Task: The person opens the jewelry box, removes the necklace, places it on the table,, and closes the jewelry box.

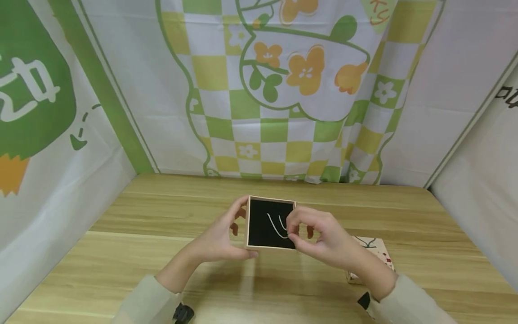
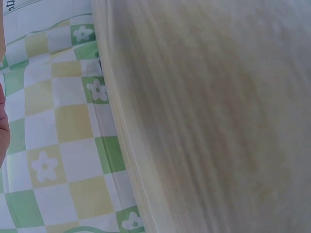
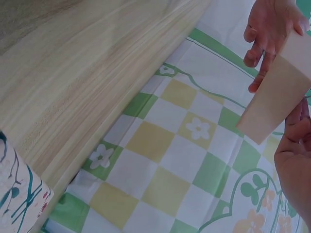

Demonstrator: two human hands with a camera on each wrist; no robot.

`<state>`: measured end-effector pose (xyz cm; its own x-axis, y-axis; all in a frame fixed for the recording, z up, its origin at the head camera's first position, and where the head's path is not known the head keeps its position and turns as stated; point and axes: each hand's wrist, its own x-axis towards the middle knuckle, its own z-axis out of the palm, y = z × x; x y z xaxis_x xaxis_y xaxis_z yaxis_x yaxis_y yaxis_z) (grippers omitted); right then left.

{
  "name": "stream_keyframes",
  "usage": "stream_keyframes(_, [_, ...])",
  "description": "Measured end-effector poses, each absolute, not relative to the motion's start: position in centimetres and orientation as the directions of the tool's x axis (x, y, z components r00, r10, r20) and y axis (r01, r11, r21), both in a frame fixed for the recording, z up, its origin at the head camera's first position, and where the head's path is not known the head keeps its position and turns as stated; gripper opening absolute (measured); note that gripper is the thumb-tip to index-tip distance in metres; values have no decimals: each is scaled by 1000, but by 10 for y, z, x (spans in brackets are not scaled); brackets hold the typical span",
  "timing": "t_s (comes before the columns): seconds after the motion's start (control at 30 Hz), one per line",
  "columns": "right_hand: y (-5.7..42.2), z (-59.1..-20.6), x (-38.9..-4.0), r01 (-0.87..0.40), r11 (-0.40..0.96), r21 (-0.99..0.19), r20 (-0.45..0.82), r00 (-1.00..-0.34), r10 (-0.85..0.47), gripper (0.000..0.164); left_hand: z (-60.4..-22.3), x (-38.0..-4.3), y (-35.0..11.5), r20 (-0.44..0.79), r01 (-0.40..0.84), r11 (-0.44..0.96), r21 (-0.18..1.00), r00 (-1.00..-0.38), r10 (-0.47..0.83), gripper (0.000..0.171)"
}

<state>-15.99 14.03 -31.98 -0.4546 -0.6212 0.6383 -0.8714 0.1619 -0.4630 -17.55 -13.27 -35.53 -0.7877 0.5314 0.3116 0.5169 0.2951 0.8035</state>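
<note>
A small shallow box (image 1: 267,247) with pale sides and a black lining is tilted up above the table. My left hand (image 1: 218,238) grips it by its left side, thumb along the lower edge and fingers behind. Across the lining, a thin silvery chain (image 1: 278,229) hangs in two curved strands that run toward my right hand (image 1: 317,229). That hand's thumb and forefinger pinch the chain's end at the box's right edge; the very end is hidden by the fingertips. From the right wrist view, the plain outer side of the box (image 3: 277,97) shows between both hands.
A cream lid-like box (image 1: 372,245) with a dark branch and red flower print lies on the wood table (image 1: 162,211), partly behind my right forearm. A checked green and yellow cloth (image 1: 275,130) hangs at the table's far edge, with white cloth walls on both sides.
</note>
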Motion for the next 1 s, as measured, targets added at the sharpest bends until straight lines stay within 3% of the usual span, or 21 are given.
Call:
stream_keyframes(0.2, [136,-320,-162,-876,265,-404,664,-480,-573,20,-355,-176,-132,317,521,289,804,-785,532,107])
stream_keyframes(0.33, [131,-319,-164,-837,446,-318,699,-525,-486,15,-355,-175,-132,316,514,285,809,-790,526,107])
stream_keyframes(0.43, [127,-319,-165,-767,591,-250,694,-567,-443,21,-355,-174,-132,326,519,274,810,-786,525,106])
stream_keyframes(0.73, [113,-312,-158,-568,795,-211,557,-739,-380,27,-354,-175,-132,395,556,213,803,-765,509,106])
stream_keyframes(1.0, [108,-308,-157,-504,826,-253,347,-844,-409,43,-353,-176,-135,391,527,179,831,-782,485,107])
